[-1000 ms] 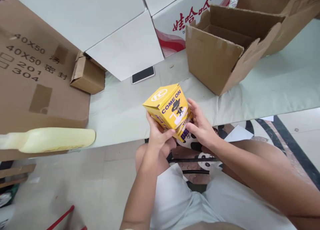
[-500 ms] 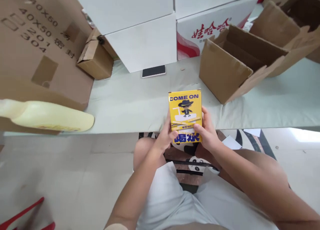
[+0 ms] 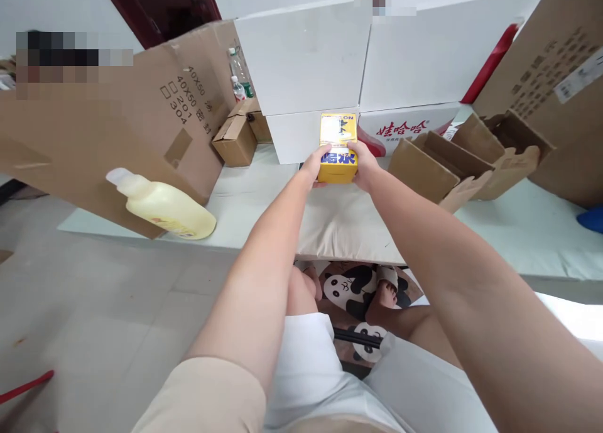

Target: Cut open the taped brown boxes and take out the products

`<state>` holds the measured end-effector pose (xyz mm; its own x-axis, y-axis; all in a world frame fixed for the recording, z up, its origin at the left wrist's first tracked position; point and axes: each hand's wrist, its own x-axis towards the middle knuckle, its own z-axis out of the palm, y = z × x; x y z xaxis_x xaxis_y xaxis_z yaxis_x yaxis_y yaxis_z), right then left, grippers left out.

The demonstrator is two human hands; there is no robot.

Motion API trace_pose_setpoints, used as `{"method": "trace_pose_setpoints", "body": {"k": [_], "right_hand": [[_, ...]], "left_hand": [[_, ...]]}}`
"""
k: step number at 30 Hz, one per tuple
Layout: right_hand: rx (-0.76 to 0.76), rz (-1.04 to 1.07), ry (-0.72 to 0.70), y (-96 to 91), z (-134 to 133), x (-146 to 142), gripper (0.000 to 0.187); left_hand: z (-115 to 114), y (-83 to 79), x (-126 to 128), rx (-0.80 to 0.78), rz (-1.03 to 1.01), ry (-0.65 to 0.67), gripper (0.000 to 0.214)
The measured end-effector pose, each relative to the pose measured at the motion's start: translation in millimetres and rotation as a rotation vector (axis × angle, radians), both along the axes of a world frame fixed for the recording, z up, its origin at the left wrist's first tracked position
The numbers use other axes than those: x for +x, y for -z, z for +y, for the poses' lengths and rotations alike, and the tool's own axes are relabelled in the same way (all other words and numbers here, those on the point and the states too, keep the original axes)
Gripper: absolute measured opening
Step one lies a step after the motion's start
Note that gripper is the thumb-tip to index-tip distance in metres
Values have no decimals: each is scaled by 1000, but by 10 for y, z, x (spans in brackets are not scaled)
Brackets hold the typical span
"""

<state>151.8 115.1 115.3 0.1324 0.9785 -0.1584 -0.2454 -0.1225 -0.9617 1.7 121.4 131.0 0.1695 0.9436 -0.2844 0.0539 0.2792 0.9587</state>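
Note:
Both arms stretch forward over the table, a yellow printed box [image 3: 338,159] between the hands. My left hand [image 3: 316,164] grips the box's left side, its thumb on the front. My right hand [image 3: 365,163] is closed on the right side, thumb likewise on the front. Blue lettering and white patches show on the box, which is held up before the white cartons. Behind it, the phone is almost wholly hidden; only a dark sliver shows beside my left hand.
White cartons [image 3: 311,62] are stacked at the back. Open cardboard boxes [image 3: 424,169] stand at the right. A pale yellow bottle [image 3: 172,208] lies at the table's left edge, by a large brown carton [image 3: 136,125] and a small cardboard box [image 3: 235,141]. Panda-patterned matting [image 3: 346,291] shows below.
Both hands have carried the yellow box forward, away from my body toward the white cartons. My view has tilted up, so more of the room behind shows.

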Motion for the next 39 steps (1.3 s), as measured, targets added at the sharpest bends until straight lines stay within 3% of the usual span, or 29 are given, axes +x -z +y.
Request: {"method": "trace_pose_setpoints", "body": {"k": [5,9,11,13,16,18,21,24,28,31,33,36,39], "right_hand": [[-14,43,6,62,-59,-100,55],[122,61,-7,95,-346,-129,70],[233,88,1,158,-701,-102,79],[299,100,-40,320,-1220,-48,82],[218,124,-33,738,-2133,57,84],[121,119,-23,1029,-2682,155,90],[28,124,78,1297,-3274,400,85],[-23,185,276,1334,-3564,816,64],[-84,187,560,1139,-3438,1591,52],[-119,86,625,920,-2991,2157,46],[-246,22,618,805,-2629,2454,33],[-410,-43,625,733,-2161,2765,20],[-439,-145,707,768,-1874,2940,13]], "left_hand": [[-12,11,-89,-10,19,17,55],[-327,23,-138,98,11,27,59],[-686,83,-116,185,-36,30,65],[-1167,246,-84,278,-163,25,76],[-1907,654,-23,237,-291,136,94],[-2274,920,50,236,-310,228,100],[-2517,1135,197,208,-281,414,101],[-2402,1149,302,210,-163,589,78],[-1889,1133,353,347,73,466,41],[-1439,1213,413,439,193,343,36],[-1198,1299,476,463,218,313,36],[-989,1415,570,458,224,311,37],[-929,1447,632,435,217,346,36]]}}
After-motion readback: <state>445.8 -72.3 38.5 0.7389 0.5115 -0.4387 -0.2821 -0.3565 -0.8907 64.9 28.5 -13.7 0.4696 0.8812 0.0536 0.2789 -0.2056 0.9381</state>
